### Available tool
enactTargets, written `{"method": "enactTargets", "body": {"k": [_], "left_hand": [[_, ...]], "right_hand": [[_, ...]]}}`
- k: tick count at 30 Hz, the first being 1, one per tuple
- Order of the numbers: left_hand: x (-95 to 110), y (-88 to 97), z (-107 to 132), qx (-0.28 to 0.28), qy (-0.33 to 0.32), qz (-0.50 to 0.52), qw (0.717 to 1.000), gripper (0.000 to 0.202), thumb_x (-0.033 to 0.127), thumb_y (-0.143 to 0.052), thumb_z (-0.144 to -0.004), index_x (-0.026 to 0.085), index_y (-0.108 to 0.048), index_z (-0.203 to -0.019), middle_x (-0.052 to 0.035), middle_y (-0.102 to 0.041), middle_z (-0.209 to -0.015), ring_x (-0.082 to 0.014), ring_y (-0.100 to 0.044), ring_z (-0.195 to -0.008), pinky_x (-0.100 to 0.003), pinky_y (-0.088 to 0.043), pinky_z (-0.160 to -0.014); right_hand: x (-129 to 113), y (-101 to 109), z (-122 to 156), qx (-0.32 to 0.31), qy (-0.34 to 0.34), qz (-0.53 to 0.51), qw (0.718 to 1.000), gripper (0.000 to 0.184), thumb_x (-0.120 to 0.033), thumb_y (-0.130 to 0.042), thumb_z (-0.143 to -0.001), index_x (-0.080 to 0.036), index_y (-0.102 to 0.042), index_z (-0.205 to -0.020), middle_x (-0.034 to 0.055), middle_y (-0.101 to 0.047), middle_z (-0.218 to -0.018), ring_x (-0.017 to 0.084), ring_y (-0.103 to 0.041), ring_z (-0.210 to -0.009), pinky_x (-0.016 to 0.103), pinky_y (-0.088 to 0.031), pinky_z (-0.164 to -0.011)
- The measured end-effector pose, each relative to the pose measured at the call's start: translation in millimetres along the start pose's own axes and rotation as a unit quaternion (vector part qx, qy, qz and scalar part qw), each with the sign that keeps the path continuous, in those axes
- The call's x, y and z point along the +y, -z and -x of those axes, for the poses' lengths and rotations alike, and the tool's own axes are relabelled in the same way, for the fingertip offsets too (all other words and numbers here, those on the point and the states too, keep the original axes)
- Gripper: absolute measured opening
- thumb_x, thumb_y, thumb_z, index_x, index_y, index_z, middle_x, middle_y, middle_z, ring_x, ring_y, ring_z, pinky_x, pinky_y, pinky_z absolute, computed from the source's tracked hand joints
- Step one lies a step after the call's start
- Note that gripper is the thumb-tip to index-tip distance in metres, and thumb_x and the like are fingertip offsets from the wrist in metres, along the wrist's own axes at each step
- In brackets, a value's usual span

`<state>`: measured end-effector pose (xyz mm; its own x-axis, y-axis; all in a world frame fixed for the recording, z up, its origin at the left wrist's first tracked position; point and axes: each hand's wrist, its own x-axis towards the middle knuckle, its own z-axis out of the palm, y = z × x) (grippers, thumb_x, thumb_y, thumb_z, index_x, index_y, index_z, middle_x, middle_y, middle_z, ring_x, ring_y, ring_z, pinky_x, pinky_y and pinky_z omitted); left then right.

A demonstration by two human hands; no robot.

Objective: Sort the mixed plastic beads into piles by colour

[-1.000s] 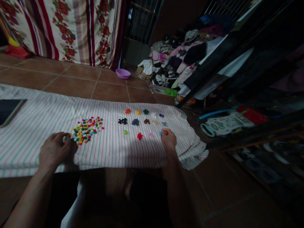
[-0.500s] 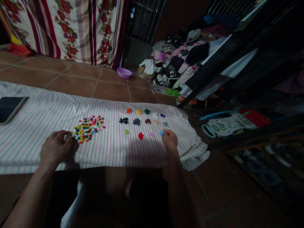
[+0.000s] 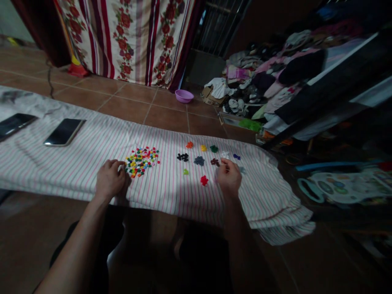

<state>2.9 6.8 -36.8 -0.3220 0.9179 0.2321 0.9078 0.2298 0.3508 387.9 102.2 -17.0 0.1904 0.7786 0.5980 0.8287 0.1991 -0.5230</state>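
Observation:
A mixed heap of small coloured pieces (image 3: 142, 161) lies on a striped cloth (image 3: 171, 196). At the heap's left edge rests my left hand (image 3: 110, 179), its fingers closed together; anything between them is too small to make out. Farther right are little single-colour piles: orange (image 3: 189, 145), yellow (image 3: 203, 148), dark green (image 3: 213, 148), black (image 3: 183, 157), grey (image 3: 199, 161), brown (image 3: 214, 162), lime (image 3: 185, 172), red (image 3: 204, 180) and dark blue (image 3: 237, 156). My right hand (image 3: 230, 176) is pinched just beside the brown and white (image 3: 225, 154) piles, covering some others.
Two phones (image 3: 65, 132) (image 3: 16, 125) lie on the cloth at the left. Beyond it a purple basin (image 3: 184, 96) stands on the tiled floor before a flowered curtain (image 3: 137, 41). Heaped clothes (image 3: 269, 77) and a dark post (image 3: 275, 130) are at the right.
The view has swung left, bringing a second phone into sight. My right hand has moved from the light blue pile up and left toward the brown and white ones. My left hand stays by the heap.

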Motion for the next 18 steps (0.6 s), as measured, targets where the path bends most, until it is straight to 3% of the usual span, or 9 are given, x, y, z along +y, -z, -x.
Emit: {"method": "enactTargets", "body": {"k": [3, 9, 18], "left_hand": [[-3, -3.8, 0, 0.016, -0.006, 0.002, 1.0, 0.04, 0.03, -0.038, -0.086, 0.014, -0.069, -0.107, -0.0154, -0.065, -0.113, -0.0259, -0.06, -0.107, -0.04, -0.048, -0.096], [-4, -5.8, 1, 0.027, -0.011, 0.009, 1.0, 0.035, 0.025, -0.043, -0.082, 0.019, -0.069, -0.105, -0.0123, -0.065, -0.111, -0.0238, -0.06, -0.103, -0.04, -0.049, -0.093], [-9, -7.8, 1, 0.022, -0.021, 0.016, 0.999, 0.036, 0.024, -0.042, -0.083, 0.019, -0.068, -0.107, -0.0125, -0.063, -0.114, -0.0243, -0.058, -0.107, -0.041, -0.048, -0.097]], "right_hand": [[-31, -16, 8, -0.03, 0.06, -0.049, 0.997, 0.032, -0.028, -0.042, -0.085, -0.016, -0.069, -0.097, 0.0111, -0.067, -0.09, 0.02, -0.061, -0.079, 0.034, -0.051, -0.078], [-88, -49, 28, -0.146, 0.141, -0.141, 0.969, 0.03, -0.027, -0.044, -0.091, -0.018, -0.068, -0.104, 0.0082, -0.065, -0.094, 0.015, -0.06, -0.073, 0.028, -0.052, -0.071], [-129, -82, 53, -0.27, 0.17, -0.147, 0.936, 0.027, -0.022, -0.05, -0.092, -0.022, -0.069, -0.11, 0.0049, -0.062, -0.096, 0.015, -0.062, -0.082, 0.026, -0.05, -0.078]]}}
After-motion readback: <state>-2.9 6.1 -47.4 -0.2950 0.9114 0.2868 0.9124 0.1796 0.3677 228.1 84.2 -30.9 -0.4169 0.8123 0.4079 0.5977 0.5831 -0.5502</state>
